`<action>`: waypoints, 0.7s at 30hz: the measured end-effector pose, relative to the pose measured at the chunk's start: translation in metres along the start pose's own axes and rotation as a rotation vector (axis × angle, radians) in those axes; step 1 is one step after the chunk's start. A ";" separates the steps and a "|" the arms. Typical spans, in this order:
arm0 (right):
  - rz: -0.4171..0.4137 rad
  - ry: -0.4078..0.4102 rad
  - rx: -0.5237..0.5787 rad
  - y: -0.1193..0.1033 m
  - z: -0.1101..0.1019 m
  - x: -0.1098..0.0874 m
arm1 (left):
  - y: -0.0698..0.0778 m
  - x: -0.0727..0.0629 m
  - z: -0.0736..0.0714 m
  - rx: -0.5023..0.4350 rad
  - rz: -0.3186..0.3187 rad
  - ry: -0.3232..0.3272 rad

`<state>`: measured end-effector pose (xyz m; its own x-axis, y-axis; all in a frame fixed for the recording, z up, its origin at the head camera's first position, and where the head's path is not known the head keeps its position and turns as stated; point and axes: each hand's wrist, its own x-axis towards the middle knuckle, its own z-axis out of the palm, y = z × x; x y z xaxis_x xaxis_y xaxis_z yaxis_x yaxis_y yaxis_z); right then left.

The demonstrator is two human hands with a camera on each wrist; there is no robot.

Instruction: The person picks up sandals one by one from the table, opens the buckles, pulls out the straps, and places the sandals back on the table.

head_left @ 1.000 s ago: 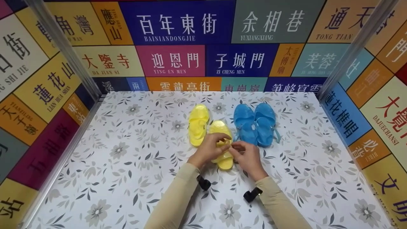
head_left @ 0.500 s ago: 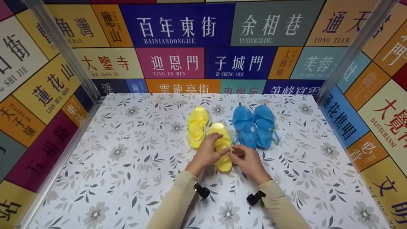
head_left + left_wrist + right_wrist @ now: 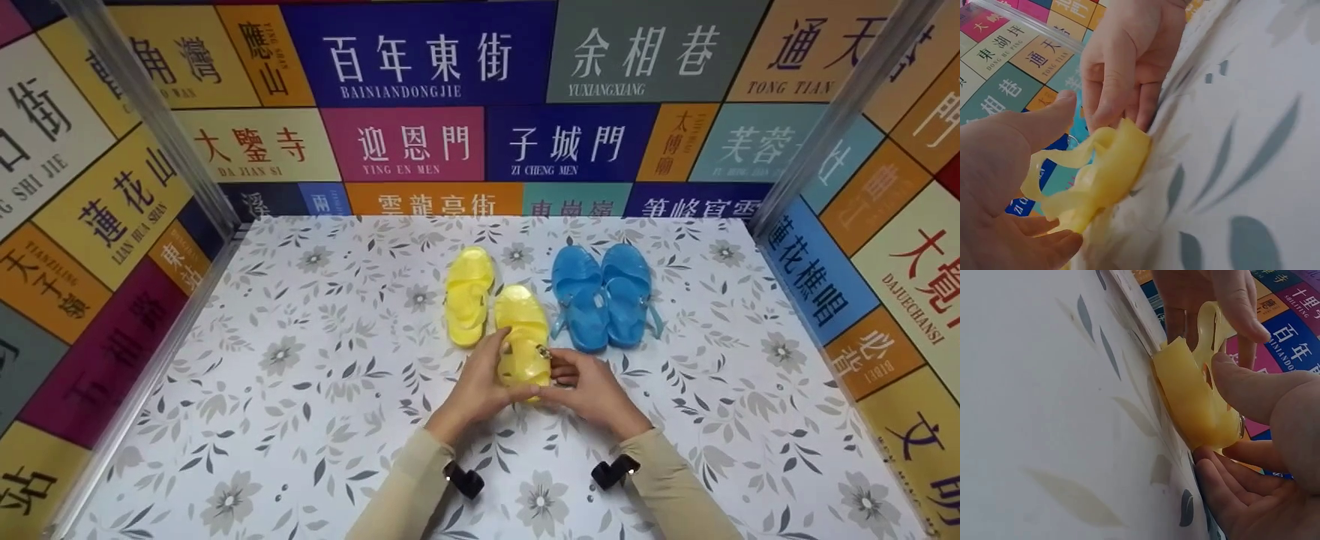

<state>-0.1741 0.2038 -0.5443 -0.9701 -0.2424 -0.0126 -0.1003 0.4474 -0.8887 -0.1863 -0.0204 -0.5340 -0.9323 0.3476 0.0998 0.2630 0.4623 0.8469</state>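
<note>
In the head view, my left hand [image 3: 480,375] holds the left side of the nearer yellow sandal [image 3: 523,307], and my right hand [image 3: 592,390] holds its right side near the heel. Both thumbs lie toward the heel end. A small metal buckle [image 3: 543,350] shows on the sandal's right side, at the strap. From the left wrist, the left fingers [image 3: 1061,239] touch the sandal's side while the thumb stands clear of it. The right wrist view has the right fingertips [image 3: 1207,461] low against the sandal's side. The other yellow sandal [image 3: 469,296] lies just beyond, to the left.
A pair of blue sandals [image 3: 602,296] lies side by side to the right of the yellow ones, straps loose at the sides. The white table cover [image 3: 300,420] has grey flowers and leaves. Colourful printed panels [image 3: 412,142] wall the back and sides.
Earlier the fingertips of both hands met at the strap's buckle. Now the hands have moved apart and nearer, to either side of the sandal's heel, and the buckle is uncovered.
</note>
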 end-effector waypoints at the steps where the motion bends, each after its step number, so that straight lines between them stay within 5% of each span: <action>1: -0.001 -0.007 0.000 0.000 0.000 0.000 | -0.002 -0.002 0.000 -0.005 -0.015 -0.009; 13: 0.027 -0.007 0.016 0.000 0.003 -0.005 | -0.008 -0.017 0.009 -0.251 -0.129 0.015; 21: 0.059 -0.025 0.079 -0.001 0.003 -0.009 | -0.009 -0.016 0.011 -0.265 -0.125 0.045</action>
<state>-0.1649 0.2026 -0.5446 -0.9680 -0.2392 -0.0764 -0.0244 0.3925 -0.9194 -0.1708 -0.0215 -0.5494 -0.9650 0.2623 0.0037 0.0765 0.2680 0.9604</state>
